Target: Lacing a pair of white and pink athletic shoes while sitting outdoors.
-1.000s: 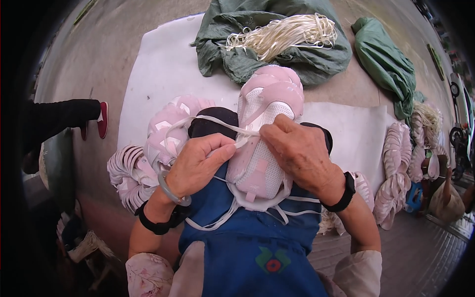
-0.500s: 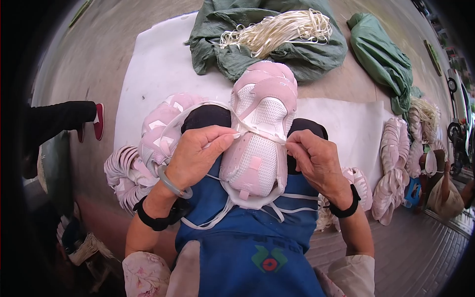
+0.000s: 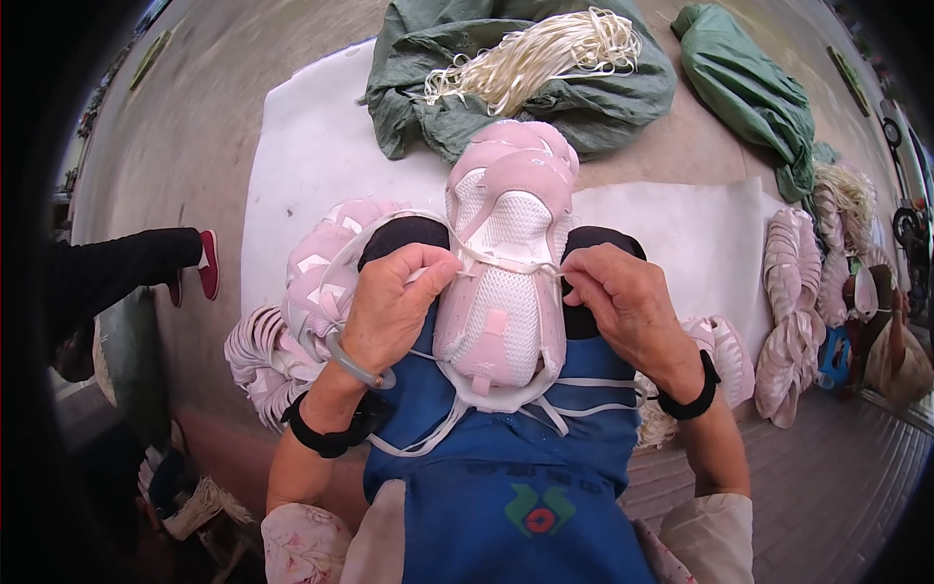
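Observation:
A pink and white shoe upper point(image 3: 501, 326) lies on my lap between my knees, its toe part stacked against more pink uppers. A thin white shoelace point(image 3: 516, 264) crosses its middle from side to side. At the left edge of the upper, my left hand point(image 3: 394, 307) pinches the lace between thumb and fingers. Opposite it, my right hand point(image 3: 623, 302) is closed at the lace's right side, fingertips beside the eyelet edge. Loose lace ends point(image 3: 428, 443) trail over my blue apron point(image 3: 443, 496).
Bundled pink uppers point(image 3: 326, 263) lie left of my knee, with more stacks point(image 3: 790, 316) at the right. Ahead, a white sheet point(image 3: 321, 156) carries a green sack point(image 3: 409, 107) with a hank of cream laces point(image 3: 545, 60). Another person's red shoe point(image 3: 209, 265) stands at the left.
The whole view has shifted a little. Both hands keep their hold near the upper's sides, and the right fingertips have risen slightly along its edge.

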Demonstrator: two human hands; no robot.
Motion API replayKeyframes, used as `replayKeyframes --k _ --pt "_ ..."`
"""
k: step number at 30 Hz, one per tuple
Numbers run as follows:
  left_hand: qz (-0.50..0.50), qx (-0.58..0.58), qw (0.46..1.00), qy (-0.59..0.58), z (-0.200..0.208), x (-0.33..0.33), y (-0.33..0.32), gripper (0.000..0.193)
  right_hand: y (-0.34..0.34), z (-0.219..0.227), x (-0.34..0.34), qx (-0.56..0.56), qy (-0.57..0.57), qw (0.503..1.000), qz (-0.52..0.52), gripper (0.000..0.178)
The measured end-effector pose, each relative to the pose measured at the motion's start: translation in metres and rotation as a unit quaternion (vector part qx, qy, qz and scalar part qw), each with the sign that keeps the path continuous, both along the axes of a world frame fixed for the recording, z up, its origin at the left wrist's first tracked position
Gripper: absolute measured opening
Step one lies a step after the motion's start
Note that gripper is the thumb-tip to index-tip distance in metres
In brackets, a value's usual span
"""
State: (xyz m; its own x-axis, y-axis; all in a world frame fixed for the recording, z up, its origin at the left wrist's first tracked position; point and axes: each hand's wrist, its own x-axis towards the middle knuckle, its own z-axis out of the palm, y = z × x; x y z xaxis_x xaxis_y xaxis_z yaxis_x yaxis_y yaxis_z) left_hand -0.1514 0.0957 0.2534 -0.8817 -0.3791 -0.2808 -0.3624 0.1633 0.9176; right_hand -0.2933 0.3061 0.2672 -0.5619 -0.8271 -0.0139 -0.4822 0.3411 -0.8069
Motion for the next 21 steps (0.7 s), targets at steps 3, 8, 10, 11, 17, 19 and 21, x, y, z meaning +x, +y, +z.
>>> replayKeyframes --k 3,8,10,11,17,19,21 --pt "0.023 0.026 0.998 -0.056 0.008 -0.009 0.004 0.017 -0.005 -0.001 0.001 -0.097 0.083 0.992 0.009 0.009" --pt "0.015 -0.037 0.999 0.015 0.013 -0.013 0.009 0.013 -0.005 0.006 0.01 -0.063 0.099 0.993 -0.032 0.01" --pt "0.013 -0.029 0.999 0.015 0.005 -0.009 0.007 0.012 -0.006 0.002 0.009 -0.053 0.099 0.994 -0.017 0.009" --pt "0.011 -0.01 1.0 0.003 -0.002 -0.009 0.004 0.011 -0.005 -0.008 0.007 -0.06 0.098 0.993 0.006 0.008" --pt "0.059 0.061 0.996 0.033 0.002 -0.015 0.006 0.01 -0.008 0.014 0.002 -0.007 0.163 0.985 0.059 0.007" --pt "0.063 0.079 0.994 0.028 0.005 -0.019 0.005 0.012 -0.015 0.023 0.0 0.042 0.169 0.983 0.066 0.007" --pt "0.051 0.061 0.997 0.018 0.008 -0.023 0.003 0.012 -0.019 0.022 -0.006 0.06 0.17 0.981 0.077 0.007"
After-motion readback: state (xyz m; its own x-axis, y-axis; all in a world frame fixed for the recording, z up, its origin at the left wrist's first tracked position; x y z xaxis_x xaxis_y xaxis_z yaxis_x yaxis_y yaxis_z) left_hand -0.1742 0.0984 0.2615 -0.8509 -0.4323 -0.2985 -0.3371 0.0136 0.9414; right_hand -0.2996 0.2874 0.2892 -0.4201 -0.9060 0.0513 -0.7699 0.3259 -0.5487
